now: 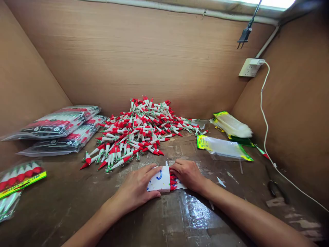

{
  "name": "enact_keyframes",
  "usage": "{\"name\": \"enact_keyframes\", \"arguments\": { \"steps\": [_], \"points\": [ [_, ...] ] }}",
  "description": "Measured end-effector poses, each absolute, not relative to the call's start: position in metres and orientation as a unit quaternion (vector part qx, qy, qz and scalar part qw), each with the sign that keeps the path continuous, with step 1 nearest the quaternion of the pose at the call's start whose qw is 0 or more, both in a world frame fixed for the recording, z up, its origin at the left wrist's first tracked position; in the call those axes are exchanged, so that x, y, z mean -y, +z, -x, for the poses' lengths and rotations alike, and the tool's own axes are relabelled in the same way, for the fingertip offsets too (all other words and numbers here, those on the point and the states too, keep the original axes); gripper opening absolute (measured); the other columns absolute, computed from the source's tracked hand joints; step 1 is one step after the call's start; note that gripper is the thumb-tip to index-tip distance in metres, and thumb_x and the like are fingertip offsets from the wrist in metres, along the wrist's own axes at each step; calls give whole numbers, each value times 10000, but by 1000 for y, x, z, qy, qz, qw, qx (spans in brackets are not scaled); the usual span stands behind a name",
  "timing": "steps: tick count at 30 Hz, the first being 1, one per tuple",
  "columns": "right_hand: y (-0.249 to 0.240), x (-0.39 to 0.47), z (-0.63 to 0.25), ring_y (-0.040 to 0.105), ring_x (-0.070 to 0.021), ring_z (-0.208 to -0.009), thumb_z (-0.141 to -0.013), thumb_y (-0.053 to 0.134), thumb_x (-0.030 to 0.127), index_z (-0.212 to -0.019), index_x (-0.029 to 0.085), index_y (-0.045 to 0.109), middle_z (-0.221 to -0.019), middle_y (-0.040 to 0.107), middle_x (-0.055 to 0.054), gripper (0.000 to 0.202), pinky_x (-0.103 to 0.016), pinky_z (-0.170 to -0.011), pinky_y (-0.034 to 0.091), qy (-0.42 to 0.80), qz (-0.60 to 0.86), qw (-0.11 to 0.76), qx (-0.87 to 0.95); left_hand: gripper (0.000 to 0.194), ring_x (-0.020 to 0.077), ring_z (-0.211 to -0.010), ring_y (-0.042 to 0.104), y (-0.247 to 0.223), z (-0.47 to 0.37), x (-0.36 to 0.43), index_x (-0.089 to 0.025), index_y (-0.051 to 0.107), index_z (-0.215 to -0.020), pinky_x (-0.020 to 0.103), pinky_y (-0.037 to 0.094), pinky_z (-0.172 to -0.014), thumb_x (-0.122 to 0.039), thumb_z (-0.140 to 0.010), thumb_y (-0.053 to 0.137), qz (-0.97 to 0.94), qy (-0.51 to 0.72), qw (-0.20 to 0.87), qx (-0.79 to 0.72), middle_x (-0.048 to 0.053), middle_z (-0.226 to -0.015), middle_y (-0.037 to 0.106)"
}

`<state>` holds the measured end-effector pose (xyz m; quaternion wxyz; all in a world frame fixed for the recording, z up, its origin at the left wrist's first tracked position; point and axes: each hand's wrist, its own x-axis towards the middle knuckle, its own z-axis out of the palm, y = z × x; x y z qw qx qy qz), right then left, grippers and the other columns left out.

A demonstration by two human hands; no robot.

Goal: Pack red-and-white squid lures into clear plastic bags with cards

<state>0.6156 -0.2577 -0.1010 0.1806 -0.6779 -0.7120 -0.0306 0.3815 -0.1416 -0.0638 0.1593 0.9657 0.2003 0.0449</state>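
My left hand [140, 183] grips a small white cardboard box [158, 180] with a blue mark and coloured dots, thumb along its near edge and fingers over the far side. Out of the box's right end stick the red tips of several fishing lures [173, 182]. Curled over those tips is my right hand [187, 174], its fingertips partly hidden behind its own knuckles. A white flap [181, 185] lies under that hand. Beyond both hands rises a big heap of red and white fishing lures [138, 128] with green hooks at their ends.
Filled plastic bags [61, 125] are stacked at the back left. A yellow-banded pack of lures [23, 180] lies at the near left. Clear yellow-topped bags [224, 147] lie on the right, near dark-handled scissors [276, 190] and a white cable [264, 127]. A plug [244, 36] hangs above.
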Motion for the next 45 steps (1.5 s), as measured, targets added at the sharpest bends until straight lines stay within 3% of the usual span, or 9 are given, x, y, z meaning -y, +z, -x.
{"name": "enact_keyframes", "arguments": {
  "steps": [5,9,11,19,25,30,37,41,45],
  "points": [
    [-88,264,-629,658,-179,-922,-1002,552,277,-1209,241,667,-1038,713,-52,240,-251,-774,439,12,676,256,691,759,326,-1244,585,-66,-383,143,-358,470,-1469,462,451,-1043,-521,-790,767,-962,56,159,-214,69,-1485,521],
    [-77,281,-624,645,-178,-695,-1033,466,389,-838,193,706,-787,720,-51,366,-267,-637,397,62,752,247,609,814,337,-1157,594,-70,-387,153,-313,443,-1485,460,484,-964,-563,-780,762,-955,100,144,-240,106,-1348,578],
    [-74,288,-616,639,-174,-654,-1041,429,441,-845,209,707,-762,725,-38,411,-268,-602,375,106,748,237,611,841,351,-1155,579,-72,-389,162,-298,448,-1484,468,487,-954,-637,-772,739,-954,108,146,-237,125,-1317,574],
    [-67,291,-695,592,-293,-1182,-924,590,262,-1204,169,678,-1299,658,-162,309,-335,-895,424,-36,854,95,510,558,295,-1131,598,-63,-389,166,-349,458,-1458,431,477,-986,-541,-949,582,-968,89,172,-159,80,-1333,572],
    [-74,291,-738,698,-301,-896,-945,497,214,-946,164,761,-956,749,-181,269,-348,-722,428,-41,905,52,420,499,283,-1119,594,-58,-386,160,-329,479,-1448,410,474,-978,-484,-980,555,-966,103,193,-141,75,-1274,605],
    [-60,288,-719,679,-251,-970,-992,471,280,-1055,224,727,-1063,745,-104,270,-317,-764,434,-85,895,105,424,438,269,-1124,604,-55,-387,160,-294,560,-1398,408,458,-993,-464,-994,544,-928,158,308,-137,80,-1239,650],
    [-60,285,-643,623,-216,-1040,-1037,434,218,-1117,216,711,-1152,719,-89,288,-327,-889,451,-164,673,269,670,739,296,-1108,680,-58,-414,157,-183,548,-1409,400,541,-907,-679,-866,627,-634,152,732,-197,161,-1230,696],
    [-70,285,-609,633,-219,-981,-1025,476,226,-1243,289,675,-1203,720,-62,302,-358,-860,481,-111,541,256,793,615,265,-983,723,-63,-429,160,-147,658,-1217,346,569,-828,-516,-756,831,-583,254,733,-240,146,-1129,734],
    [-63,285,-625,554,-274,-1237,-984,560,360,-1381,269,570,-1399,595,-112,408,-463,-1041,438,-72,615,485,617,484,190,-737,719,-68,-427,151,-115,704,-1036,269,551,-660,-486,-755,838,-589,297,703,-267,121,-926,765]
  ]
}}
